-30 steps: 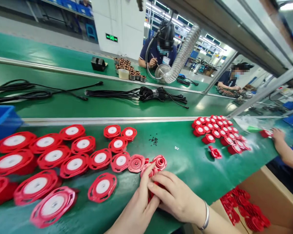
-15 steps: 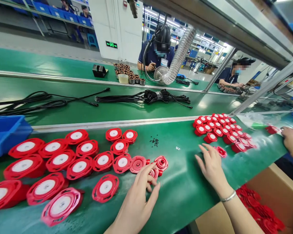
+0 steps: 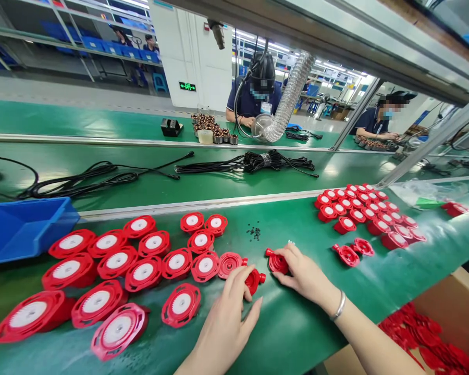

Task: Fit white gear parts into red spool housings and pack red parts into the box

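Observation:
My left hand (image 3: 229, 312) is over a red housing (image 3: 252, 281) at the bench's middle, thumb apart, fingertips at the part's edge. To its right, my right hand (image 3: 303, 273) has its thumb and fingers around another red housing (image 3: 277, 262). Beside the left fingers lies an open red housing (image 3: 229, 264) without a white disc. Many red housings with white discs (image 3: 119, 260) spread to the left. Small black pieces (image 3: 254, 232) lie beyond my hands. Two open red parts (image 3: 347, 255) rest to the right, near a cluster of red housings with white discs (image 3: 369, 208).
A blue bin (image 3: 27, 229) stands at the left. Black cables (image 3: 258, 161) lie behind the bench's ledge. A cardboard box (image 3: 449, 297) of red parts is at the lower right. Co-workers sit across the bench, near a silver duct (image 3: 291, 96).
My right hand has moved left from near the right cluster to a red housing beside my left hand. An open red part now lies at the right. The view has shifted slightly.

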Motion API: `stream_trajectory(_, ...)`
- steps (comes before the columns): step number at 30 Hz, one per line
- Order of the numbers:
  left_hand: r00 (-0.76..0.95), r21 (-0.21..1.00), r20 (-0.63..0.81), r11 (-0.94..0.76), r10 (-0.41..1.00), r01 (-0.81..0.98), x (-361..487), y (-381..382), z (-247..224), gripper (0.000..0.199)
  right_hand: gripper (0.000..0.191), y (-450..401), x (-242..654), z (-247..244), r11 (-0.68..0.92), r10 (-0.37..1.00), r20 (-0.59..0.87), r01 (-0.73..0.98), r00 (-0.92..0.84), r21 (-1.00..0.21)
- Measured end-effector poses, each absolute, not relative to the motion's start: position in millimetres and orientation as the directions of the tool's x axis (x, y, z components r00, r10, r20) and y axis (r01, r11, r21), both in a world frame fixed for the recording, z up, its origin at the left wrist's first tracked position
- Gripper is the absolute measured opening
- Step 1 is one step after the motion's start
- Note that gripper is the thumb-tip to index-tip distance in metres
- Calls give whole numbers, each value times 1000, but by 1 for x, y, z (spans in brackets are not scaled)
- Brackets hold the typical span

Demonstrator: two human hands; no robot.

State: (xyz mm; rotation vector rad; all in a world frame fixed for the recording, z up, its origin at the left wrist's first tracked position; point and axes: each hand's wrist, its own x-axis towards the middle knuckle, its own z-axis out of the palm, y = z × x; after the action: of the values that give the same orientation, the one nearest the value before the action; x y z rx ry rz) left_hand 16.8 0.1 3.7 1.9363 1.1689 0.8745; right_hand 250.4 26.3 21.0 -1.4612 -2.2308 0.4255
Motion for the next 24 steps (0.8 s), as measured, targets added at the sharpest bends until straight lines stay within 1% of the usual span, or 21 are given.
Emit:
stream_trajectory(1,372,831,190,-351,909,431,17,-1,5,45,30,21,252,22,375,927,203,776,-315,-508)
stream_trajectory(3,400,809,238,-409,885,423,18,-4,7,57,28,10,250,27,339,939,185,694,-290,-635)
stream_trajectory(5,458,737,334,-531,824,418,17,-5,7,71,29,-2,240,35,275,935,93,536,-342,-798)
stream_trajectory(6,500,693,376,-595,780,408,17,-4,6,74,31,-8,233,38,220,925,37,454,-377,-863)
stream_trajectory(7,541,654,404,-647,737,392,16,-4,6,73,33,-12,226,42,158,913,-14,385,-407,-909)
stream_trajectory(9,588,611,434,-702,683,365,13,-1,6,65,40,-16,215,47,49,891,-84,278,-446,-959)
stream_trajectory(11,580,615,437,-699,687,364,11,1,7,51,50,-13,211,50,-22,865,-110,181,-490,-983)
stream_trajectory(12,554,640,430,-673,713,371,10,1,9,41,52,-8,213,51,-25,857,-109,171,-504,-985)
stream_trajectory(13,526,684,410,-633,745,363,10,1,11,32,50,-2,218,51,18,873,-93,221,-479,-975)
stream_trajectory(14,495,750,369,-566,787,341,10,1,14,25,44,6,225,50,89,908,-56,323,-415,-942)
stream_trajectory(15,464,830,302,-469,833,302,11,0,17,21,37,15,233,48,160,947,8,451,-320,-878)
stream_trajectory(17,423,966,92,-184,901,181,13,-1,23,26,29,33,253,42,222,975,178,682,-136,-697)
stream_trajectory(18,423,993,-30,-20,906,114,14,-2,25,31,29,41,263,38,219,968,239,746,-83,-629)
stream_trajectory(20,428,968,-229,250,874,7,16,-2,29,38,27,52,281,28,214,956,289,804,-55,-555)
stream_trajectory(21,431,943,-284,330,856,-34,17,-2,31,41,27,55,288,23,220,951,302,825,-64,-520)
stream_trajectory(22,427,922,-318,381,847,-69,18,-2,33,44,26,56,293,18,230,947,311,844,-79,-485)
stream_trajectory(24,407,900,-337,418,849,-126,20,-1,35,46,26,55,299,11,250,940,323,870,-112,-425)
